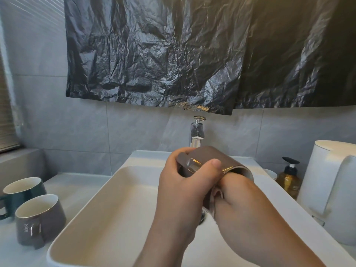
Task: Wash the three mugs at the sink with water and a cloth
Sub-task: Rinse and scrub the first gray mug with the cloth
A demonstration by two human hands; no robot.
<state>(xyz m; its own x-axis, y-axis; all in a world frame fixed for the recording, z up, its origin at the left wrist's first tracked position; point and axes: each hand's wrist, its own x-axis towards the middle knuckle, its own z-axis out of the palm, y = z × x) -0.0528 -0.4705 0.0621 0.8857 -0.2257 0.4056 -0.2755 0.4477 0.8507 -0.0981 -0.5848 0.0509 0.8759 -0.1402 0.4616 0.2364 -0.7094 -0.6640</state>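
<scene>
Both hands are over the white sink, in front of the faucet. The left hand grips the held mug, a brown one lying on its side with its mouth to the right and its gold-edged handle up; the thumb lies across that handle. The right hand grasps a pale cloth and is pushed against the mug's mouth, its fingertips hidden inside. On the table at the left stand two upright mugs, well apart from the hands: the green mug farther back and the near mug, brown, just beside it. A soap bottle stands right of the sink.
</scene>
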